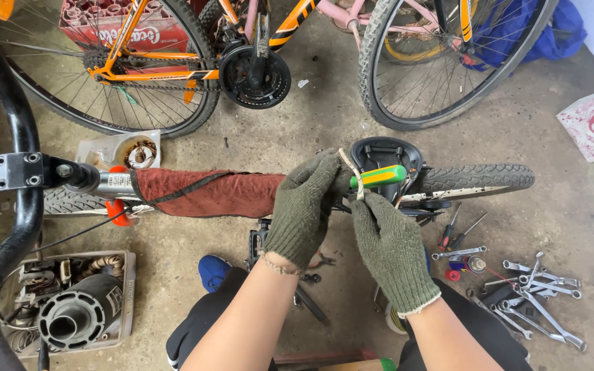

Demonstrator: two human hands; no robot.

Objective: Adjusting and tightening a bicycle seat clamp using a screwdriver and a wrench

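Gloves of dark olive knit cover both hands, which meet over a small bike lying across the middle of the concrete floor [572, 206]. The left hand [304, 206] is curled around the frame just where the rust-red cloth [207, 192] wrapped on the top tube ends, its fingers closed on the tube near the seat post. The right hand [390, 247] sits just beside it, thumb and fingers pinched up toward a screwdriver [379, 176] with a green and yellow handle; the tool lies level, pointing to the left, and a pale strip of string or tie [352, 168] loops over it between the two hands. Whether the right hand truly grips the handle or only the tie I cannot tell. Behind the screwdriver lies the black saddle [386, 151], turned so its hollow underside shows, and past it the small knobby rear tyre [479, 178]. The bike's stem and black handlebar [15, 172] run off to the left. An orange bike [173, 72] and a pink one [379, 17] stand at the top of the view. Wrenches [537, 295] lie scattered on the floor at the right, near red-handled tools [448, 237]. A tray of parts [70, 302] with a black ribbed cylinder sits at the lower left, and a blue shoe [214, 271] shows under the left forearm.
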